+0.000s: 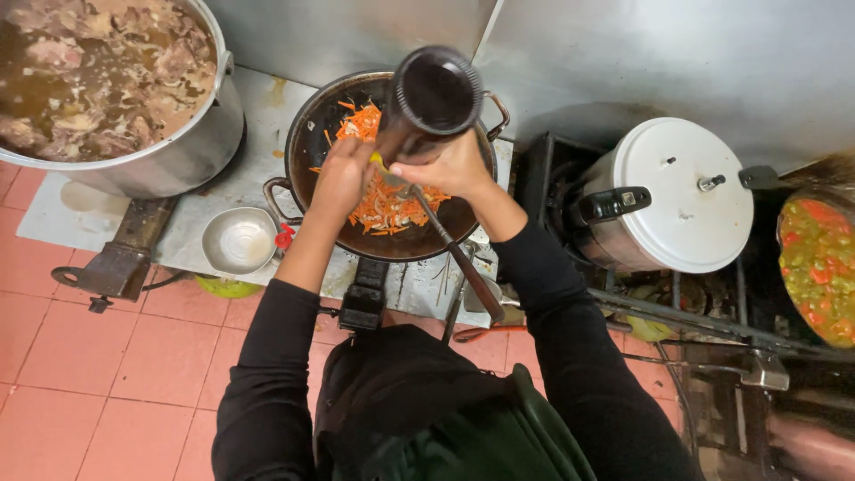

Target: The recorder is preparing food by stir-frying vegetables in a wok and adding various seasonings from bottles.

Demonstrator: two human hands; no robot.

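A dark bottle (434,98) is upended over a black wok (312,134) that holds shredded carrot (383,207). My right hand (452,169) grips the bottle near its neck. My left hand (343,176) is at the bottle's mouth, fingers curled there; whether it grips the bottle or only touches it I cannot tell. A ladle with a long dark handle (459,258) rests in the wok, its handle leaning out toward me.
A big steel pot of broth and meat (107,80) stands at the upper left. A small steel bowl (239,240) sits left of the wok. A white-lidded pressure cooker (681,196) and a pan of chopped vegetables (819,263) are on the right burners.
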